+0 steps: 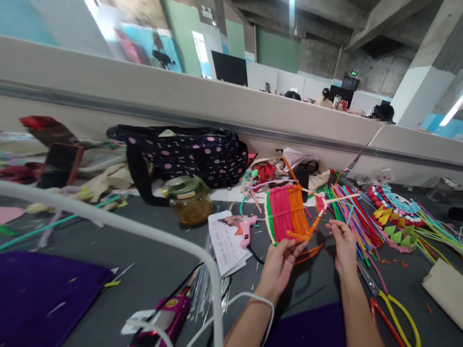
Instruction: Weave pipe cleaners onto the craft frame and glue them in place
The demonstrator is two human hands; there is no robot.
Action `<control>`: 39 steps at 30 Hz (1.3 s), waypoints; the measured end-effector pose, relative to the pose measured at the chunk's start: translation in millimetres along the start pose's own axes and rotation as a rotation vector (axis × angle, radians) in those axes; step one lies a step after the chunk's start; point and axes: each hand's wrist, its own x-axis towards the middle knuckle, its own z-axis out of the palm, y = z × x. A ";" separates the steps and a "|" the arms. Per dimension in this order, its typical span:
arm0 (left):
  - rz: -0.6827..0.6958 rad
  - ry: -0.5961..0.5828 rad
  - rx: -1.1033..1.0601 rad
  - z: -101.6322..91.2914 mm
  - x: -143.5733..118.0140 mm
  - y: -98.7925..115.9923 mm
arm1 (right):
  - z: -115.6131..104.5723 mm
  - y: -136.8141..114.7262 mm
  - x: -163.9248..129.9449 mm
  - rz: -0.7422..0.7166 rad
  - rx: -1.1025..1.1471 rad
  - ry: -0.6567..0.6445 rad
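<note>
My left hand [282,267] is closed on the lower edge of a woven pipe-cleaner craft [285,212], which has green, pink and orange bands and a cream outline crossing at its right end. A loose orange strand [311,253] hangs below it. To the right of the craft, my right hand [343,243] is raised with its fingertips pinched together. Whatever is between them is too small to make out. Behind that hand lies a bundle of coloured pipe cleaners [361,217]. A pink glue gun [248,231] rests on a written paper [222,243] left of the craft.
Scissors [379,294] with red and yellow handles lie right of my right forearm. A glass jar [190,202] and a patterned bag [188,156] stand at the back. A white curved tube [162,236] crosses the foreground. Beaded crafts [396,207] lie at right.
</note>
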 end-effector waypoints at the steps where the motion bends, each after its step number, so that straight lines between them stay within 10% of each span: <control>1: -0.043 -0.010 -0.011 0.4 -1.2 -1.0 | 0.6 -0.3 -0.6 0.075 0.079 -0.031; 8: -0.299 -0.044 -0.035 3.9 -9.2 -7.6 | 3.0 -14.6 -5.9 0.363 0.556 -0.274; 18: -0.356 -0.075 -0.012 -0.7 -9.6 -10.7 | 1.6 -18.6 -9.8 0.295 0.466 -0.276; 22: -0.243 -0.029 -0.014 -4.0 -5.0 -8.1 | 3.1 -6.2 -7.2 0.253 0.284 -0.132; 28: 0.069 -0.028 -0.017 -2.3 -0.1 2.5 | -4.7 8.5 -3.7 -0.180 -0.334 -0.015; 39: 0.170 -0.085 -0.019 -2.3 -0.2 1.2 | 4.1 0.4 -17.9 -0.214 -0.295 -0.008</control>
